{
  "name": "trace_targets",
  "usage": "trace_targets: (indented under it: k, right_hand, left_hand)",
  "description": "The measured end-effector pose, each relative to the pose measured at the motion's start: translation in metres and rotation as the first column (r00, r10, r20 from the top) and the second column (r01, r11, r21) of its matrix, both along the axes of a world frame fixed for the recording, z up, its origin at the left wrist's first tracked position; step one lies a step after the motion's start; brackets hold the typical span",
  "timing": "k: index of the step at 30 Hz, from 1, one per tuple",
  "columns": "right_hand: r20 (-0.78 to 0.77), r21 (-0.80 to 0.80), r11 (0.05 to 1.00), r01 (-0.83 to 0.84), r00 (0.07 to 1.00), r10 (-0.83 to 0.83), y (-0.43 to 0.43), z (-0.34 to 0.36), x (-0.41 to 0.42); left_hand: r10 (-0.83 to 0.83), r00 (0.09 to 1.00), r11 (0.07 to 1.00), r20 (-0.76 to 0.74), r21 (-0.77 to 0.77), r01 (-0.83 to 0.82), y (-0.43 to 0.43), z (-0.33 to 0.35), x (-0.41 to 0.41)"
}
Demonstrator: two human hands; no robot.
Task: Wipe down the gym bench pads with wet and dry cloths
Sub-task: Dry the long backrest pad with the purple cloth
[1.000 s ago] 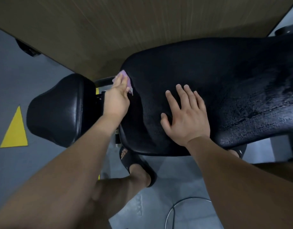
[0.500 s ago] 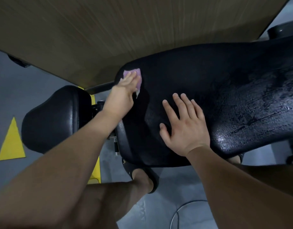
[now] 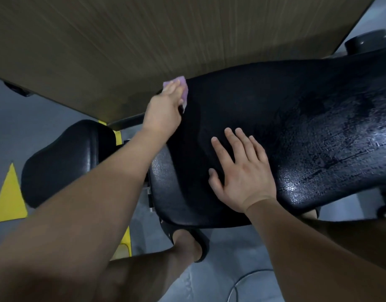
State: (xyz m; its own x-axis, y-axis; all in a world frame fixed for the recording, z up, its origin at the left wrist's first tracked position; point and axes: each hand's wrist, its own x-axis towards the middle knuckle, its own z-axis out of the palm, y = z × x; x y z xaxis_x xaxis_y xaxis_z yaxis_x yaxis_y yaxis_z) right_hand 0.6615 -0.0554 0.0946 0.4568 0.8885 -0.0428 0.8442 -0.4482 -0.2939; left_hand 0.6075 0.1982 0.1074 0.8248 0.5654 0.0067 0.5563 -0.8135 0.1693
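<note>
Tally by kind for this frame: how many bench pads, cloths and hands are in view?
Bench pads: 2 (large pad, small pad left of it)
Cloths: 1 (purple cloth, under the left hand)
Hands: 2 (left hand, right hand flat on the large pad)
Total: 5
The dark round part at top right is unclear, not counted.

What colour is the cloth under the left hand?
Light purple cloth, under the left hand; head view.

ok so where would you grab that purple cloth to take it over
Probably pinch the small purple cloth by the loose edge showing right of the left hand, coming in from over the big black bench pad; the rest lies flat under that hand.
</note>
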Motion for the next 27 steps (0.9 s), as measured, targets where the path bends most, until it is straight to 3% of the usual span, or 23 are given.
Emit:
trace_targets:
  k: [4, 10, 13, 19, 23, 27]
  right_hand:
    - [0.012, 0.023, 1.0, 0.012, 1.0, -0.012, -0.001, -0.001, 0.0]
    - [0.014, 0.067, 0.998, 0.019, 1.0, -0.02, -0.001, -0.001, -0.001]
    - [0.02, 0.044, 0.999, 0.012, 1.0, -0.013, -0.001, -0.002, -0.001]
    - [0.037, 0.042, 0.999, 0.016, 0.999, -0.018, -0.001, -0.003, -0.001]
    - [0.039, 0.044, 0.999, 0.02, 0.999, -0.022, -0.001, -0.002, -0.002]
    - [0.041, 0.061, 0.998, 0.015, 0.999, -0.017, -0.001, -0.004, -0.003]
  left_hand:
    - [0.039, 0.997, 0.997, 0.066, -0.067, -0.035, -0.003, 0.001, 0.018]
    - [-0.118, 0.988, 0.989, 0.102, -0.075, 0.126, -0.053, -0.003, -0.028]
    - [-0.036, 0.996, 0.995, 0.085, -0.085, 0.043, -0.03, -0.004, 0.0]
    - [-0.027, 0.998, 0.99, 0.052, -0.135, 0.034, -0.009, 0.006, 0.053]
    - [-0.138, 0.984, 0.973, 0.113, -0.169, 0.156, -0.032, -0.001, 0.01]
    - [-0.218, 0.973, 0.956, 0.076, -0.182, 0.228, -0.083, 0.005, -0.061]
